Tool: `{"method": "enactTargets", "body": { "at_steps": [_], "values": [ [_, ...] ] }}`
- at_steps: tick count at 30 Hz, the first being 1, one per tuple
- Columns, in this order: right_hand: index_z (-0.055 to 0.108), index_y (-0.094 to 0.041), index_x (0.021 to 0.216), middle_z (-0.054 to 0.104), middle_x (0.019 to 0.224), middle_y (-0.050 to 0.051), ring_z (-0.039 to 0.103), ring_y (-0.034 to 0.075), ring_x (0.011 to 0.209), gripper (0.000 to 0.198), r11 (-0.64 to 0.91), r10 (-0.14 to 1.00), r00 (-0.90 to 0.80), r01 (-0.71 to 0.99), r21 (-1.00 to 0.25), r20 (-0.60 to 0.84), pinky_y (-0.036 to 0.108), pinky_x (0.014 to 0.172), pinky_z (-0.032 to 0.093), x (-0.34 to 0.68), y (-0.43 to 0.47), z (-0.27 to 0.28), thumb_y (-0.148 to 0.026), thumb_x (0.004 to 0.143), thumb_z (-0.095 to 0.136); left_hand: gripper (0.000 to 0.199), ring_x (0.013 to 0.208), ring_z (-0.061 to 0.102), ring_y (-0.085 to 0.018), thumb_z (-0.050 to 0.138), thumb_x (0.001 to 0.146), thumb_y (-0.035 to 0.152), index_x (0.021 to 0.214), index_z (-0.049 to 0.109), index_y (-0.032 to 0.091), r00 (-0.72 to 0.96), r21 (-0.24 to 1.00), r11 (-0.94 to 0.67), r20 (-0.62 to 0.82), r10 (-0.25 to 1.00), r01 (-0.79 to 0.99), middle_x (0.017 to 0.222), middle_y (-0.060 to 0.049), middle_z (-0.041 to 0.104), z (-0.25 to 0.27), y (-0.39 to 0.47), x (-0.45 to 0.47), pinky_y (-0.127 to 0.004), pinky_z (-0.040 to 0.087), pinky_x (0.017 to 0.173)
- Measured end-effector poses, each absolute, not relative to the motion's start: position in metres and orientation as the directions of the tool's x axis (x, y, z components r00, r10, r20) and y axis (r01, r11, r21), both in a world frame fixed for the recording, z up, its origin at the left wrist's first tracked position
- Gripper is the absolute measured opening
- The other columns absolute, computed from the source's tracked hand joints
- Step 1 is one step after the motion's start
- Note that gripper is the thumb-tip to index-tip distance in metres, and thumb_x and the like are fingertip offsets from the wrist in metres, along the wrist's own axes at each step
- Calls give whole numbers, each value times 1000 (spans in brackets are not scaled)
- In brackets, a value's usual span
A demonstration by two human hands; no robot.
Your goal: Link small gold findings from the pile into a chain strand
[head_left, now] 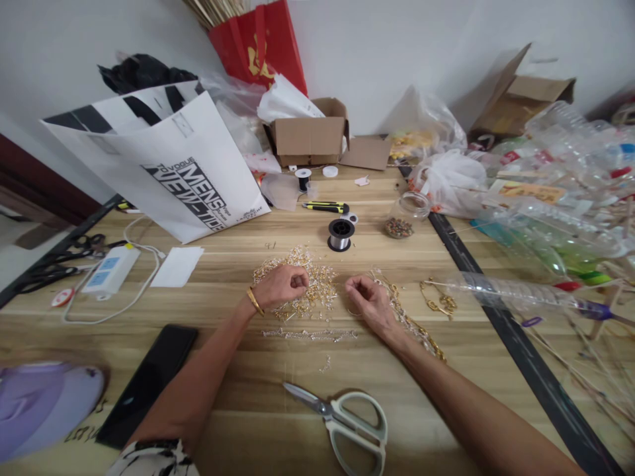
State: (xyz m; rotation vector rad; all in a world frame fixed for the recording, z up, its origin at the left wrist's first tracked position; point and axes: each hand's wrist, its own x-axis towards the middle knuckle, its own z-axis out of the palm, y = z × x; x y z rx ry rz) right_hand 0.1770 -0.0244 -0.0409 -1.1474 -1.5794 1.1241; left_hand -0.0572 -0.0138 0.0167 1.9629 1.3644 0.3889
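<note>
My left hand [285,285], with a gold bangle [254,301] on the wrist, is closed over a pile of small gold and silver beads or links [320,291]. Whatever its fingers pinch is hidden. To the right of the pile my right hand [372,304] is closed in a pinch. A thin curved strand shows under its fingertips, too fine to name. Gold and silver chains [419,330] lie beside and partly behind that hand. A silver chain [310,334] stretches across the table below both hands, with a short silver piece [325,363] nearer me.
Scissors [342,423] lie in front. Beyond the pile are a wire spool [340,235], a yellow cutter [325,207] and a jar of beads [401,225]. A phone [149,383], power strip [112,270] and white bag [169,165] stand left; plastic bottles [560,218] crowd the right.
</note>
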Motion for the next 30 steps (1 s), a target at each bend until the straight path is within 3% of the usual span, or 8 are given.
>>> {"method": "enactTargets", "body": {
  "at_steps": [7,16,20,25,30],
  "values": [
    [60,-16,76,57,67,1,49,13,59,22,179,968,-212,194,-964,137,24,53,38,176,-25,-40,-37,80,56,11,55,53,-9,57,68,17,76,65,14,411,733,-193,-127,903,652,61,0,62,11,-14,-58,-19,40,53],
    [60,-17,76,59,67,1,51,14,60,22,192,966,-213,225,-955,144,25,54,39,176,-27,-36,-37,81,55,18,61,60,-11,65,68,21,81,67,10,375,907,53,-225,899,418,67,-3,68,12,-17,-47,-20,46,59],
    [60,-18,77,59,69,2,52,15,62,18,287,946,-233,274,-918,226,26,57,40,174,-31,-31,-33,84,52,18,65,63,-12,64,71,20,85,67,9,343,929,128,-252,905,347,71,-5,70,12,-21,-36,-23,50,63],
    [58,-20,78,60,72,3,54,16,68,14,469,876,-292,320,-823,385,29,64,43,173,-36,-28,-27,86,49,18,67,65,-13,63,72,19,88,68,11,321,931,93,-213,923,352,73,-4,71,10,-25,-28,-24,51,65],
    [57,-20,82,59,74,4,55,17,70,13,538,833,-351,330,-776,428,30,67,43,173,-40,-29,-26,88,47,16,67,65,-13,64,72,18,85,68,11,323,941,85,-196,926,327,75,-5,71,10,-28,-23,-23,51,64]
  ]
}}
